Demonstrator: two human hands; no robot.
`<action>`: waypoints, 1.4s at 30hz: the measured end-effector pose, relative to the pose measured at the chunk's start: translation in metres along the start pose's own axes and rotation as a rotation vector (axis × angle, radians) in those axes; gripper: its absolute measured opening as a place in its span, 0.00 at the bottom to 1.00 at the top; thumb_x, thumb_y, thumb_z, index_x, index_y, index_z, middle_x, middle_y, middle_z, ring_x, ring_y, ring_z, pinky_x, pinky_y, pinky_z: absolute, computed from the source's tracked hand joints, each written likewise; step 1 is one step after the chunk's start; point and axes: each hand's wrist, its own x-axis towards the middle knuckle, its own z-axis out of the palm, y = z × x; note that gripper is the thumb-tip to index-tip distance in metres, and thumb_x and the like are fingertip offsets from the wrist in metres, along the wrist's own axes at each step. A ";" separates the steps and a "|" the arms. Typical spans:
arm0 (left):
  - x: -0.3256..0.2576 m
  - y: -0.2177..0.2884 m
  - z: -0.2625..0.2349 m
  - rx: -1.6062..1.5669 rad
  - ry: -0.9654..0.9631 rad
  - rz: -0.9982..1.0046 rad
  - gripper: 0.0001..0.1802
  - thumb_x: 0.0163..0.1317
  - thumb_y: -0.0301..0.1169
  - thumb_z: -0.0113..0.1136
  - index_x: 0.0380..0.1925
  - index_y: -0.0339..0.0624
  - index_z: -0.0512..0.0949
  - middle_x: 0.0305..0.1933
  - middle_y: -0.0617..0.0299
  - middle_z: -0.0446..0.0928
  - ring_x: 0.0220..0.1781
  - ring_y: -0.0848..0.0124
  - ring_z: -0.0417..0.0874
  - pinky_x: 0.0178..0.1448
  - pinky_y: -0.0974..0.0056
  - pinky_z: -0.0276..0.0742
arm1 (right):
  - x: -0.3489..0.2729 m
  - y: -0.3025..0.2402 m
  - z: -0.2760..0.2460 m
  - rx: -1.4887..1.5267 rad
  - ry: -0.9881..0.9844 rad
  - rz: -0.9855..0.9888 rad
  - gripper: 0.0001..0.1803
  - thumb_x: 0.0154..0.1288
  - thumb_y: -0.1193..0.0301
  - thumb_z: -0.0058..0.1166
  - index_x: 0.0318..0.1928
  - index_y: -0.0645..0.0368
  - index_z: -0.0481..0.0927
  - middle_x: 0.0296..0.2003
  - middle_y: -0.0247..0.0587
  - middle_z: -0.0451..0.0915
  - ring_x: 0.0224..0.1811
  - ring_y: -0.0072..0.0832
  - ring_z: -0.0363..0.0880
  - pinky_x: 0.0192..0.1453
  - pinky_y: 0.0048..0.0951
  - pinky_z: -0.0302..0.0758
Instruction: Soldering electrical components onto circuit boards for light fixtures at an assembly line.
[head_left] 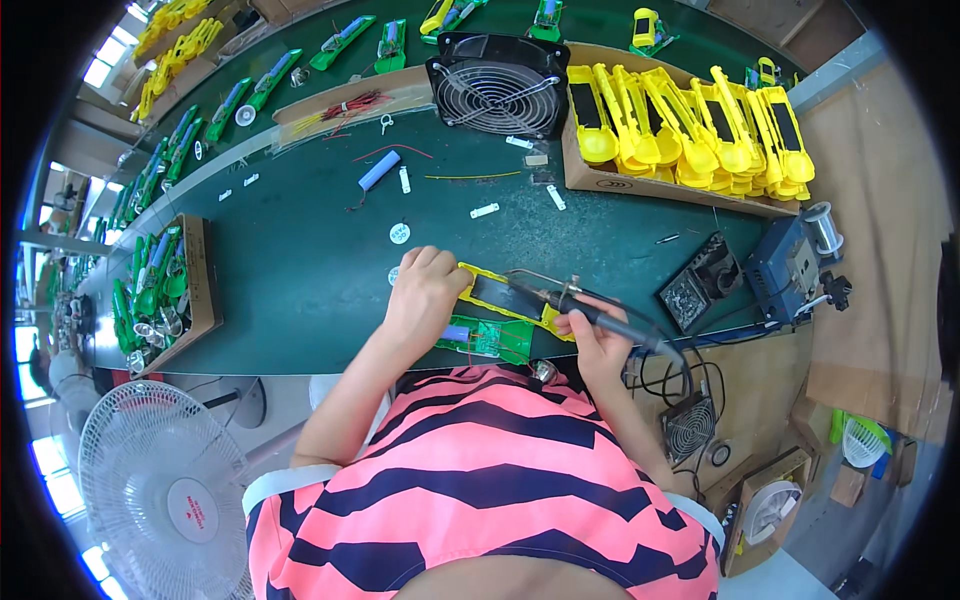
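My left hand (425, 288) is closed, its fingertips pinching the left end of a yellow plastic housing (487, 291) with a dark panel (507, 296) in it. My right hand (600, 343) grips a black-handled soldering iron (603, 318) fitted with a thin metal guide tube. The iron's front end points left over the panel, though I cannot tell whether its tip touches anything. Just below the housing, near the table's front edge, lies a green circuit board (505, 340) with thin red wires and a blue cylindrical cell (456, 333).
A cardboard box of yellow housings (690, 187) stands far right, beside a black fan (498, 85). At right are a soldering station (785, 265) and a black tray (690, 300). A box of green assemblies (205, 285) sits left. A loose blue cell (379, 171) lies mid-table.
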 end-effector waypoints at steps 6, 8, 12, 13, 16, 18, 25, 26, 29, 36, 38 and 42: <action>0.013 -0.006 0.001 -0.037 -0.265 -0.048 0.04 0.48 0.22 0.51 0.25 0.40 0.74 0.27 0.58 0.69 0.36 0.61 0.71 0.41 0.60 0.68 | 0.014 0.008 0.007 0.094 -0.017 0.282 0.07 0.58 0.78 0.50 0.37 0.68 0.70 0.26 0.43 0.76 0.24 0.22 0.77 0.25 0.18 0.74; 0.015 -0.003 -0.001 -0.030 -0.329 -0.066 0.06 0.47 0.21 0.50 0.26 0.39 0.75 0.28 0.56 0.69 0.37 0.59 0.71 0.41 0.60 0.69 | 0.015 0.007 0.012 0.077 0.013 0.311 0.06 0.58 0.77 0.49 0.35 0.67 0.71 0.22 0.44 0.77 0.18 0.21 0.72 0.22 0.18 0.69; 0.016 -0.001 0.000 0.020 -0.359 -0.062 0.08 0.44 0.22 0.51 0.26 0.41 0.76 0.30 0.56 0.70 0.38 0.62 0.73 0.41 0.62 0.72 | 0.017 0.002 0.015 0.033 0.005 0.361 0.06 0.58 0.76 0.49 0.35 0.67 0.71 0.21 0.45 0.77 0.16 0.19 0.71 0.21 0.16 0.67; 0.016 -0.001 0.001 0.000 -0.359 -0.079 0.08 0.44 0.21 0.50 0.27 0.39 0.76 0.30 0.55 0.70 0.38 0.60 0.72 0.42 0.60 0.71 | 0.018 0.002 0.015 0.033 0.005 0.363 0.06 0.58 0.76 0.49 0.35 0.67 0.71 0.21 0.45 0.77 0.16 0.19 0.71 0.21 0.16 0.67; 0.017 0.001 0.002 -0.018 -0.363 -0.101 0.09 0.44 0.19 0.48 0.27 0.36 0.76 0.30 0.53 0.69 0.38 0.58 0.71 0.42 0.59 0.70 | 0.018 0.003 0.016 0.006 -0.016 0.344 0.06 0.58 0.76 0.49 0.35 0.66 0.71 0.21 0.45 0.77 0.16 0.18 0.70 0.21 0.15 0.66; 0.018 0.001 0.003 -0.010 -0.374 -0.099 0.09 0.44 0.19 0.48 0.28 0.36 0.76 0.31 0.52 0.69 0.38 0.58 0.71 0.42 0.59 0.70 | 0.018 0.004 0.015 0.001 -0.015 0.337 0.06 0.58 0.76 0.50 0.35 0.67 0.71 0.21 0.45 0.78 0.16 0.17 0.70 0.21 0.15 0.66; 0.017 0.001 0.003 0.032 -0.374 -0.072 0.10 0.44 0.20 0.49 0.28 0.37 0.76 0.30 0.52 0.69 0.38 0.59 0.72 0.41 0.61 0.71 | 0.017 0.006 0.013 0.005 -0.038 0.336 0.07 0.58 0.77 0.51 0.37 0.67 0.72 0.23 0.42 0.78 0.21 0.18 0.75 0.21 0.14 0.69; 0.018 0.002 0.002 0.033 -0.374 -0.071 0.10 0.44 0.20 0.49 0.28 0.37 0.76 0.30 0.52 0.69 0.38 0.59 0.72 0.41 0.61 0.71 | 0.017 0.006 0.010 0.029 -0.049 0.336 0.07 0.58 0.78 0.51 0.37 0.67 0.71 0.23 0.42 0.78 0.21 0.19 0.76 0.21 0.14 0.69; 0.017 0.000 0.005 0.072 -0.371 -0.053 0.09 0.44 0.20 0.50 0.26 0.38 0.77 0.29 0.53 0.70 0.36 0.60 0.73 0.40 0.61 0.72 | 0.014 0.003 0.008 0.067 -0.035 0.293 0.07 0.58 0.78 0.51 0.37 0.67 0.71 0.23 0.43 0.78 0.22 0.20 0.76 0.21 0.15 0.70; 0.017 0.001 0.005 0.157 -0.397 -0.063 0.07 0.41 0.19 0.51 0.22 0.39 0.77 0.28 0.55 0.70 0.36 0.61 0.74 0.41 0.62 0.72 | -0.005 -0.008 -0.014 -0.236 -0.028 -0.219 0.12 0.57 0.81 0.49 0.42 0.70 0.69 0.33 0.48 0.76 0.30 0.27 0.79 0.29 0.20 0.76; 0.017 0.002 0.005 0.167 -0.395 -0.064 0.08 0.41 0.19 0.51 0.22 0.39 0.77 0.28 0.54 0.70 0.36 0.61 0.74 0.41 0.62 0.72 | -0.006 -0.008 -0.019 -0.345 -0.023 -0.263 0.12 0.57 0.81 0.49 0.43 0.69 0.69 0.31 0.45 0.77 0.30 0.29 0.79 0.36 0.25 0.74; 0.018 0.003 0.005 0.129 -0.344 -0.070 0.08 0.39 0.18 0.51 0.21 0.38 0.75 0.27 0.54 0.71 0.36 0.60 0.74 0.41 0.61 0.72 | -0.006 -0.013 -0.022 -0.632 -0.060 -0.318 0.16 0.53 0.77 0.54 0.44 0.63 0.69 0.34 0.39 0.79 0.42 0.37 0.77 0.61 0.41 0.60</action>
